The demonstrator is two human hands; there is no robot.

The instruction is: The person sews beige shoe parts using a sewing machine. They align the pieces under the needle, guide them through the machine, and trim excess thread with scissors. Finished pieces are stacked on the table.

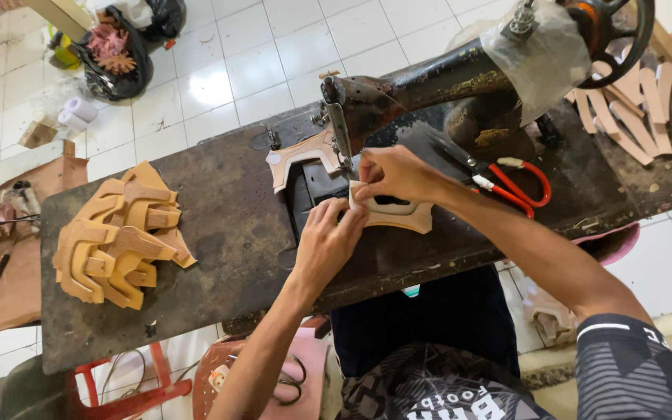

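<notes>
A tan cut-out leather piece point(404, 217) lies on the dark sewing table point(219, 233), just below the needle of an old black sewing machine point(429, 85). My left hand point(327, 243) presses its left edge with the fingers flat. My right hand point(397, 174) pinches its upper edge near the presser foot. A second tan piece point(299, 154) trails out to the left behind the needle.
A heap of tan cut pieces point(122, 237) sits on the table's left side. Red-handled scissors point(507, 183) lie right of the machine. Pale leather strips point(631, 109) are stacked at far right. Black bags point(122, 50) stand on the white tiled floor.
</notes>
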